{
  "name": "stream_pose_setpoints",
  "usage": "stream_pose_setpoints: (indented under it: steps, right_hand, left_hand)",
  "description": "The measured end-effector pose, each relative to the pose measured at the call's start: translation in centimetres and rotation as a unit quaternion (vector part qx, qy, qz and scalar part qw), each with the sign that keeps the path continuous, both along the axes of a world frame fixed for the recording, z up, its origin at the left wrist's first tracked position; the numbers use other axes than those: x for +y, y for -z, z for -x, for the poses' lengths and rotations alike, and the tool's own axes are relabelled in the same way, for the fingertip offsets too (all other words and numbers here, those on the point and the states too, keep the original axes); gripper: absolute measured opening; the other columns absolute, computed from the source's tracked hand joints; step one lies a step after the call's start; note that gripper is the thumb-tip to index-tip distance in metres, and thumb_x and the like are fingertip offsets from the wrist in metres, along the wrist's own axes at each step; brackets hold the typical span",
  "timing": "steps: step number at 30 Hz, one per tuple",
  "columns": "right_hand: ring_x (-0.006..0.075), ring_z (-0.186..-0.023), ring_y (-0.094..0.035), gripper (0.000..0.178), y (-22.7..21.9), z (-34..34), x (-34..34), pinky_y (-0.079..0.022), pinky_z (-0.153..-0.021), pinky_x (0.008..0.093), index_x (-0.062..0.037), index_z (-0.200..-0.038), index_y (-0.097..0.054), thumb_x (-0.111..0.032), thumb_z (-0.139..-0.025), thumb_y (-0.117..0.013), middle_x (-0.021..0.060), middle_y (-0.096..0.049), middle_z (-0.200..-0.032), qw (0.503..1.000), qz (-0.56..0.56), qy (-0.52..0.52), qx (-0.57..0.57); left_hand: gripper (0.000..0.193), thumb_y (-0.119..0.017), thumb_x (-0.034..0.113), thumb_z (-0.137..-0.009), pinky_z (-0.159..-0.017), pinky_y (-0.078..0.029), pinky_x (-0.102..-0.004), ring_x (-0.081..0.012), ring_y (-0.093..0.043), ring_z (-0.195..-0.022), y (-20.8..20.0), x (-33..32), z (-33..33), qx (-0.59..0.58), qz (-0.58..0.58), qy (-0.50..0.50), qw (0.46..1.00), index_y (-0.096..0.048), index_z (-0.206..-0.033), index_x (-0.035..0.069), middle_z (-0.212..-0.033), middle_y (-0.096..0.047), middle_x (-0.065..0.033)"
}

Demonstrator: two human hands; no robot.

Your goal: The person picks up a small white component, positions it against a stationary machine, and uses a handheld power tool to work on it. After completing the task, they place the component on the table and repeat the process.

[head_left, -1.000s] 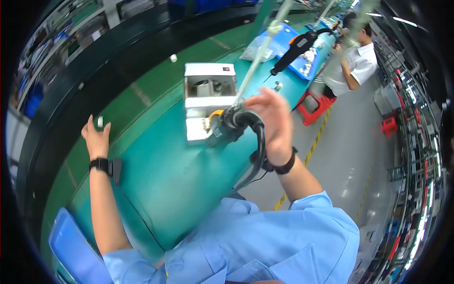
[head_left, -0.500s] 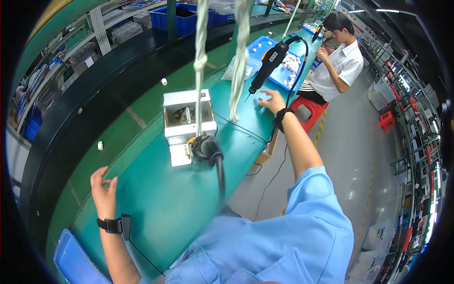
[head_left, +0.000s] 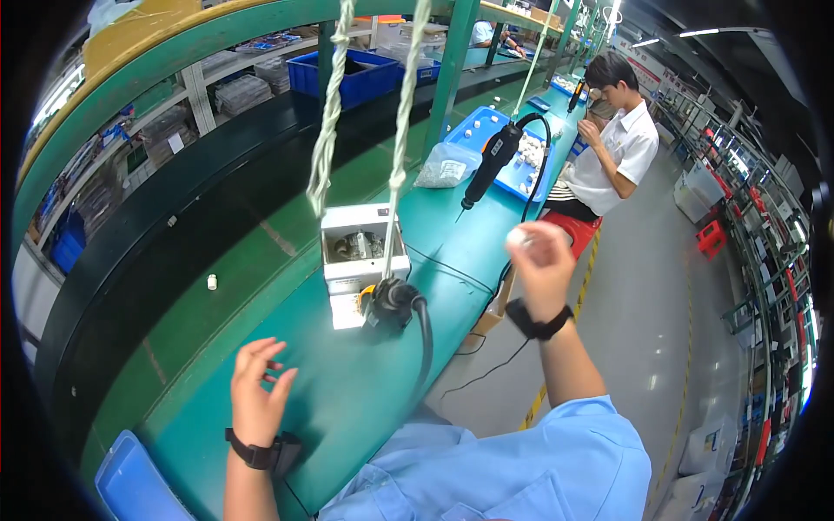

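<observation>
Head view: the person's right hand (head_left: pixel 547 269) is raised over the right edge of a smooth green tabletop (head_left: pixel 339 391), pinching a small white rounded part (head_left: pixel 519 237) between thumb and forefinger. That part is held up off the table, and motion blur hides its finer shape. The left hand (head_left: pixel 256 395) is over the near stretch of the tabletop, fingers loosely bent and thumb apart, with nothing visible in its grasp. Each wrist wears a black strap, and the person's shirt (head_left: pixel 521 460) is light blue.

Between the 2 hands, farther from the body, a white box-shaped machine with an open top (head_left: pixel 352 276) sits on the tabletop. Just in front of it is a black handheld power tool with an orange ring (head_left: pixel 391 306), trailing a thick black cable (head_left: pixel 426 343); 2 whitish twisted ropes (head_left: pixel 404 113) come down above it. Beyond the right hand, a long black electric screwdriver (head_left: pixel 493 165) hangs tip down, near a clear plastic bag (head_left: pixel 447 169) and a blue plastic tray (head_left: pixel 491 119) bearing many white pieces.

At left, a small white cylinder (head_left: pixel 212 282) stands on a green surface. At lower left is a blue plastic bin (head_left: pixel 143 478). A co-worker in a white shirt (head_left: pixel 634 148) sits on a red plastic stool (head_left: pixel 584 234).
</observation>
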State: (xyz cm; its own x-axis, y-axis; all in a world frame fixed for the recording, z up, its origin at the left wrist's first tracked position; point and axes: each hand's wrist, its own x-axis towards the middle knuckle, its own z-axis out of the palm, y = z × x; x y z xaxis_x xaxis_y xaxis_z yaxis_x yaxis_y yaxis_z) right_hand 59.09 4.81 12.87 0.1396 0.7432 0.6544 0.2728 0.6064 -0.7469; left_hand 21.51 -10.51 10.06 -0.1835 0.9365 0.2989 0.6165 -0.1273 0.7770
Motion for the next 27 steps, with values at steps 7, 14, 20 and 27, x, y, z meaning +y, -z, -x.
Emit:
stream_pose_setpoints:
  steps: [7, 14, 20, 27]
  right_hand:
    - [0.0154, -0.094, -0.064, 0.045, -1.4, 11.7, -0.8, -0.052, -0.081, 0.0276, -0.0009, -0.115, -0.058, 0.002, -0.074, -0.076, 0.0081, -0.064, -0.106, 0.952, 0.105, -0.283, -0.053]
    - [0.0145, -0.09, -0.066, 0.045, 0.1, 19.2, 2.8, -0.053, -0.075, 0.0242, 0.0006, -0.114, -0.057, 0.002, -0.074, -0.077, 0.0113, -0.067, -0.103, 0.717, 0.329, -0.605, -0.108]
    - [0.0117, -0.084, -0.066, 0.045, 4.6, 26.6, -1.8, -0.054, -0.068, 0.0228, -0.0007, -0.112, -0.059, 0.001, -0.071, -0.079, 0.0102, -0.068, -0.101, 0.634, 0.302, -0.641, -0.311]
    - [0.0104, -0.078, -0.066, 0.041, 8.9, 28.3, -5.7, -0.053, -0.065, 0.0222, -0.0019, -0.106, -0.063, 0.001, -0.069, -0.079, 0.0081, -0.068, -0.1, 0.667, 0.164, -0.567, -0.454]
  left_hand:
    - [0.044, -0.071, -0.006, -0.074, -0.07, -0.051, -0.0278, -0.0173, -0.061, -0.084, -0.8, -3.6, -1.7, -0.014, 0.004, 0.051, 0.999, -0.062, -0.116, 0.006, -0.117, -0.058, -0.011]
    - [0.045, -0.072, -0.002, -0.076, -0.072, -0.051, -0.0299, -0.0213, -0.061, -0.086, 2.6, -6.5, 0.8, -0.049, -0.012, -0.007, 0.999, -0.06, -0.119, 0.008, -0.114, -0.058, -0.0111]
    - [0.058, -0.077, 0.013, -0.075, -0.082, -0.051, -0.0373, -0.0295, -0.06, -0.096, 5.0, -6.9, 3.3, -0.045, 0.051, -0.061, 0.996, -0.051, -0.127, 0.007, -0.115, -0.056, -0.0135]
    - [0.07, -0.079, 0.025, -0.073, -0.093, -0.047, -0.0413, -0.0342, -0.054, -0.109, 7.9, -7.0, 3.3, -0.016, 0.12, -0.06, 0.991, -0.045, -0.131, 0.005, -0.121, -0.052, -0.0151]
